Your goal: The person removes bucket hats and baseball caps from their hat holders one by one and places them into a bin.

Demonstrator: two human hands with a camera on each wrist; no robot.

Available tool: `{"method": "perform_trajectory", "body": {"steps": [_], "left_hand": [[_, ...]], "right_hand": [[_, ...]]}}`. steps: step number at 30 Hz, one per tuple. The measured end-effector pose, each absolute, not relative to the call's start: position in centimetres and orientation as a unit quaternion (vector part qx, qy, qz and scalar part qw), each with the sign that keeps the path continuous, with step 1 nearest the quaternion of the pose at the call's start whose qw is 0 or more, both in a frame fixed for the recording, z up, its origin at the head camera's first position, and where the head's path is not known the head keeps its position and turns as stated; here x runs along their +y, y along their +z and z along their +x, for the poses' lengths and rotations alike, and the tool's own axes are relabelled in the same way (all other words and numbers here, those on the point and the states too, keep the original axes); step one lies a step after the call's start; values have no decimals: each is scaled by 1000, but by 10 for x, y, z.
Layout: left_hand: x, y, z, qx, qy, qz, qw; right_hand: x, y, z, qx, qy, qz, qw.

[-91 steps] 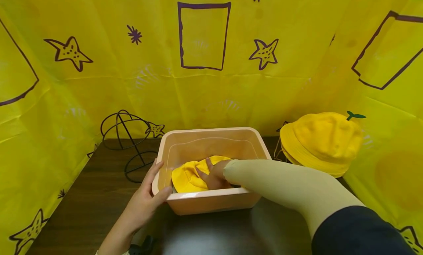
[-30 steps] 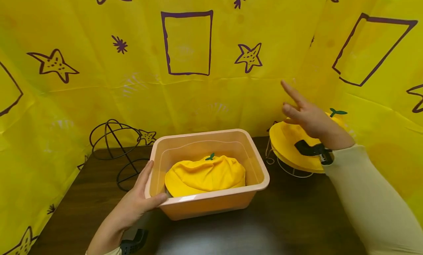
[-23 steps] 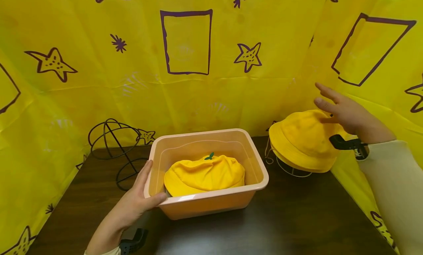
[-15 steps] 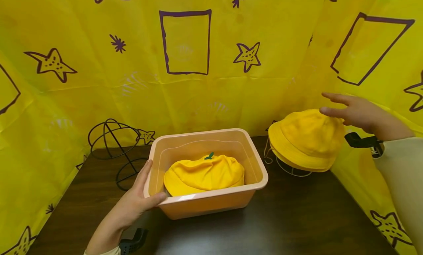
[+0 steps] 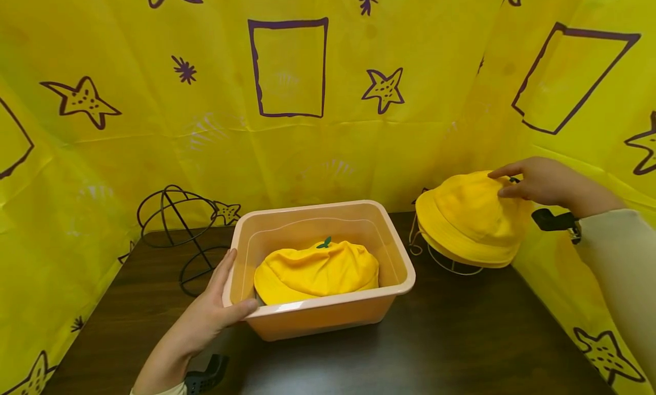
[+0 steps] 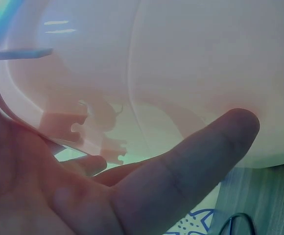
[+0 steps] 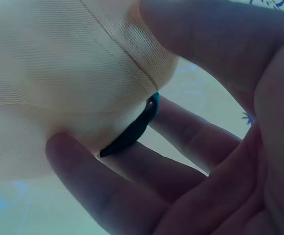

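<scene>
Backdrop (image 5: 435, 150): yellow cloth drawn with dark stars and frames, rising behind and on both sides of my work.
Table (image 5: 446, 332): dark wood grain, bearing everything else in front of me.
Peach tub (image 5: 328, 321): in the middle, its near wall standing between me and the lower edge of what lies inside.
Hat on the stand (image 5: 461, 215): yellow, at my right, brim downward over a pale wire stand (image 5: 458, 273) that it mostly hides.
Hat in the tub (image 5: 318, 272): yellow too, slumped and creased.
Black wire stand (image 5: 192, 235): a dome frame at back left, its base partly blocked from view.
Right hand (image 5: 543, 181): thumb and fingers apart, tips touching the crown of the hat on the stand and covering part of it.
Left hand (image 5: 212, 307): clamped on the tub's near left corner, thumb over the rim.
Green sprouts: one tops the hat in the tub; the other shows between my right fingers.
</scene>
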State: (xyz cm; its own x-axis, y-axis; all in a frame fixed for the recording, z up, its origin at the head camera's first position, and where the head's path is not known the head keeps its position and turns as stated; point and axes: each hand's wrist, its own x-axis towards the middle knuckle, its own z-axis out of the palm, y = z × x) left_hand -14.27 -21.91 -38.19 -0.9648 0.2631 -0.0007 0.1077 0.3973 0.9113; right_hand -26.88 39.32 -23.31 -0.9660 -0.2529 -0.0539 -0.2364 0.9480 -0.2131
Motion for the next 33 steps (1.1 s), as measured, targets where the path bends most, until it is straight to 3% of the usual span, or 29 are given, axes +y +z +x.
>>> {"method": "perform_trajectory", "body": {"steps": [17, 33], "left_hand": [[-220, -383, -143, 830, 543, 105, 79], [-220, -384, -143, 829, 544, 103, 78]], "right_hand": [[399, -235, -278, 989, -103, -101, -24], [410, -193, -274, 982, -149, -14, -119]]}}
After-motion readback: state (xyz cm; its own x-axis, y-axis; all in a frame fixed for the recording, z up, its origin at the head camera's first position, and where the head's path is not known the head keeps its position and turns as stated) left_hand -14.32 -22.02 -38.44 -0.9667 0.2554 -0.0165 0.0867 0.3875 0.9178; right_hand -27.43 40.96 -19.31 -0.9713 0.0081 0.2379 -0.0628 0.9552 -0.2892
